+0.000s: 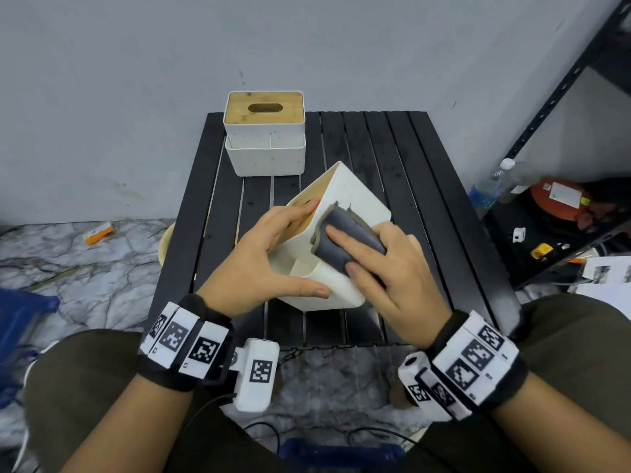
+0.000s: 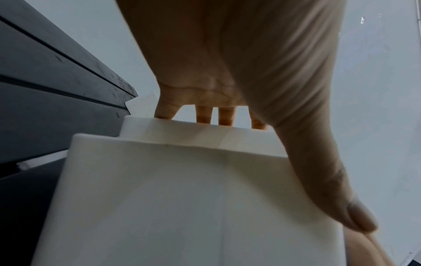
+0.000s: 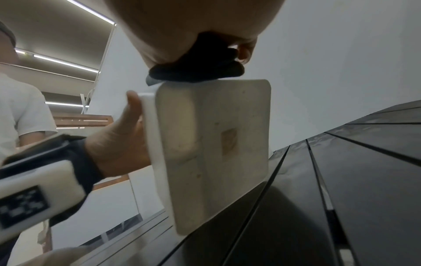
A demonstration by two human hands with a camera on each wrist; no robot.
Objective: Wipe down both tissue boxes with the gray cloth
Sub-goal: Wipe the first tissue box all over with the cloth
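One white tissue box with a bamboo lid [image 1: 264, 131] stands upright at the back of the black slatted table [image 1: 392, 158]. A second white tissue box [image 1: 351, 203] is tipped on an edge near the table's middle. My left hand [image 1: 273, 254] grips it, fingers on the bamboo lid and thumb on the lower side, and the left wrist view shows the left hand [image 2: 227, 72] over the box [image 2: 182, 198]. My right hand [image 1: 382, 268] holds the folded gray cloth [image 1: 345, 233] against the box's upper side. In the right wrist view the cloth [image 3: 198, 70] sits bunched on the box [image 3: 214, 144].
A black metal shelf [image 1: 563, 216] stands right of the table, with a plastic bottle [image 1: 495, 186] and an orange item [image 1: 560, 203] on it. Papers lie beside it. A small orange packet [image 1: 99, 232] and a blue object [image 1: 20, 322] are on the marble floor to the left.
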